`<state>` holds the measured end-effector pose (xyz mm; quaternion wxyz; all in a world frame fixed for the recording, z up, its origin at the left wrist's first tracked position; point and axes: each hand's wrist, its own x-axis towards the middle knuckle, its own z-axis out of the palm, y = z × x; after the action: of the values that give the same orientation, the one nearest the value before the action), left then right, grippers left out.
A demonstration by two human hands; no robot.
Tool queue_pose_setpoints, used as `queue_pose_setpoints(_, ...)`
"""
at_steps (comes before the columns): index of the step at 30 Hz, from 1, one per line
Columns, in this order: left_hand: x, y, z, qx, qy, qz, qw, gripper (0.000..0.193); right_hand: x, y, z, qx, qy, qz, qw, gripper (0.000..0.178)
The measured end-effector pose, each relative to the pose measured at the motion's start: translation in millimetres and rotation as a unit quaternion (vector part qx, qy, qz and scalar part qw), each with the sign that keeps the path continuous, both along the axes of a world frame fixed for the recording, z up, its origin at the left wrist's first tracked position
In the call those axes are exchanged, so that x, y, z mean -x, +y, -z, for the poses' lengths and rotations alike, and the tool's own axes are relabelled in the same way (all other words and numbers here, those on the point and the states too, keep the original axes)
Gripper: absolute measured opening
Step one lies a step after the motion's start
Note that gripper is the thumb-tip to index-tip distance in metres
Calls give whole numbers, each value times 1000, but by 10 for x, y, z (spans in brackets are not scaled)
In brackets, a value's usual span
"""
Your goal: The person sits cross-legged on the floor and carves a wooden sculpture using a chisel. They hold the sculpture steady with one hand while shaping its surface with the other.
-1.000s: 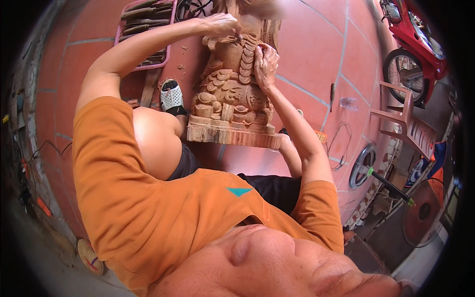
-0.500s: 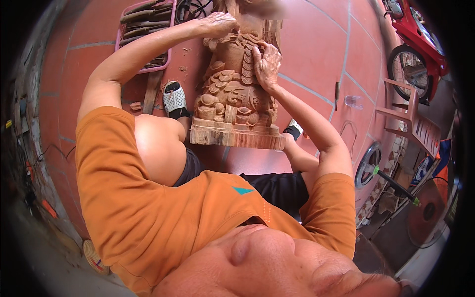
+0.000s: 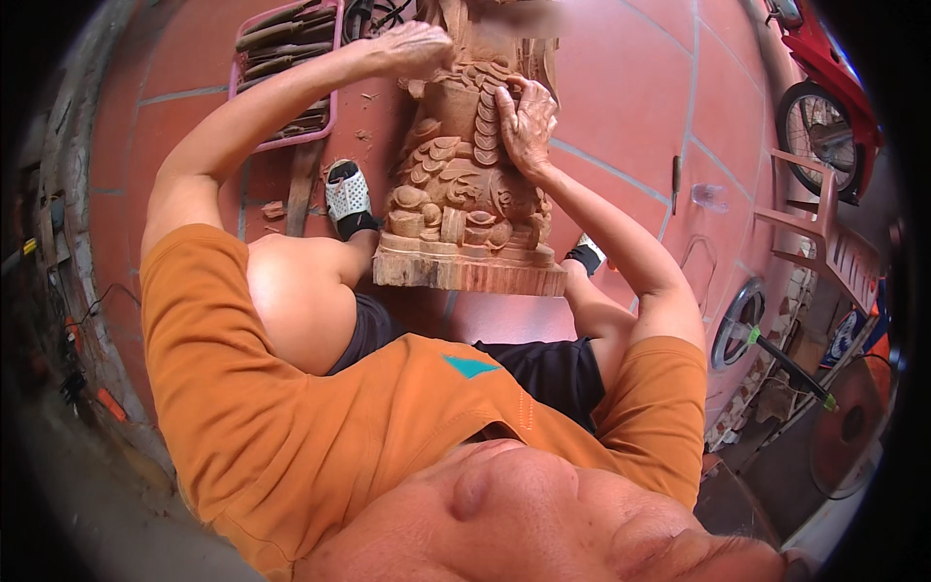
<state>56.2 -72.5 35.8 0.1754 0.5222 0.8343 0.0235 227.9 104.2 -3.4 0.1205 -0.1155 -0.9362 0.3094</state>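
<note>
A brown wood carving [image 3: 456,218] with coin strings, ingots and round shapes cut in relief stands between my legs on a rough flat base. My left hand [image 3: 417,52] is closed at the left side of the carving's upper part; its fingertips are turned away, and whatever they hold is hidden. Against the strung coins on the carving's right side rests my right hand [image 3: 529,128], its fingers stretched out and thumb apart, holding nothing. The very top of the carving is blurred and cut off by the frame edge.
A pink basket [image 3: 334,102] of wooden-handled tools [image 3: 286,41] lies left on the red tiles, above a wooden piece [image 3: 303,179]. Rightward are a slim tool [image 3: 676,184], a clear plastic cup [image 3: 709,198], a pink chair [image 3: 819,225], a red motorbike [image 3: 839,82] and a wheel [image 3: 739,325].
My left hand has shifted a little to the left over the carving, still closed. My right hand stays on the same coins. The whole view has shifted slightly.
</note>
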Motion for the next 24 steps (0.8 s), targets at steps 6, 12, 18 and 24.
queue_pose_setpoints(6, -23, 123, 295, -140, 85, 51, 985, 10, 22, -4, 7, 0, 3, -2, 1000, 41)
queue_pose_setpoints(12, -44, 33, 3, -29, -30, 59, 997, 16, -8, 11, 1, 13, 0, 7, 1000, 43)
queue_pose_setpoints(18, 177, 108, 152, -79, 57, 4, 995, 13, 1, 0, 6, 16, 4, -1, 1000, 44)
queue_pose_setpoints(24, -71, 121, 61, -61, 41, 79, 994, 11, -14, 30, 28, 19, -2, 4, 1000, 45)
